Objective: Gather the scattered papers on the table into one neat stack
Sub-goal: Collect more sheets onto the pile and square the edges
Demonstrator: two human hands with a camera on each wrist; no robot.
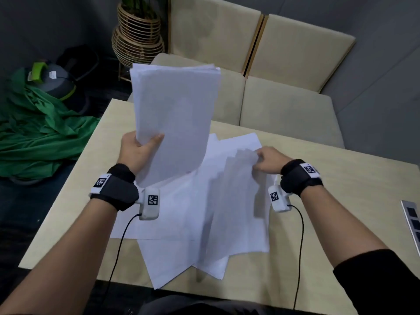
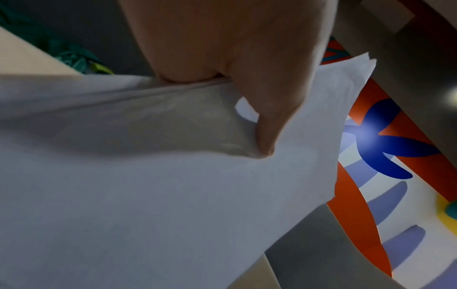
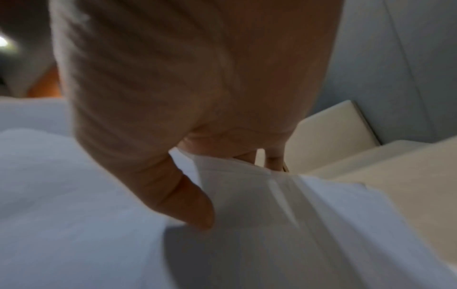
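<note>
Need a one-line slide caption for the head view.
Left hand holds a gathered paper stack upright while right hand lifts more sheets from the table.

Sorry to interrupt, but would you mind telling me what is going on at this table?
A person is gathering loose white sheets. The left hand holds a collected bundle of papers upright above the table. The right hand pinches the edge of a few more sheets, lifting them off the scattered papers lying overlapped and askew on the table.
</note>
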